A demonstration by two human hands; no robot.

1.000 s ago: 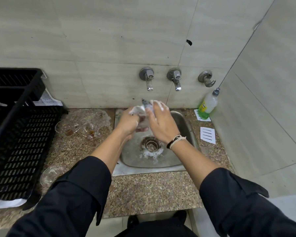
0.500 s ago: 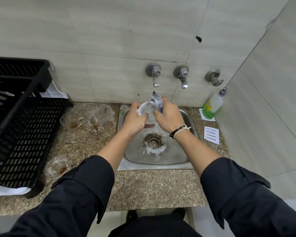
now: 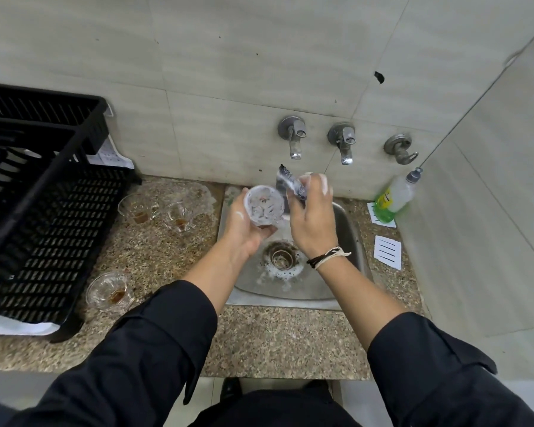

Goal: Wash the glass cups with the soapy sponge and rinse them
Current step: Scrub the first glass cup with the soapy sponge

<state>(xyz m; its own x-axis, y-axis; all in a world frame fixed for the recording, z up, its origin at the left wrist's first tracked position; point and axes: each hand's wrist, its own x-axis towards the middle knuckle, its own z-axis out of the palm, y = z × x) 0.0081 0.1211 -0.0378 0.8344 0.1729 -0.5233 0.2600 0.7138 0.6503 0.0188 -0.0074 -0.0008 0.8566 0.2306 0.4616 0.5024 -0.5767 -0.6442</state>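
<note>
Sudsy cup (image 3: 264, 208) gripped by left hand (image 3: 244, 229); right hand (image 3: 313, 223) clutches sponge (image 3: 292, 183) beside it.

1. We see a black slatted plastic crate (image 3: 37, 229) on our speckled brown granite counter (image 3: 284, 343).
2. A clear bottle of yellow-green dish soap (image 3: 393, 197) stands beside white cards with dark stripes (image 3: 387, 252).
3. White foam coats our clear glass cup (image 3: 264, 208).

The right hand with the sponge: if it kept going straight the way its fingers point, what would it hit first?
The right hand, gripping the sponge, points up toward the back wall. It would probably meet the tiled wall just below the two taps, though depth is unclear.
</note>
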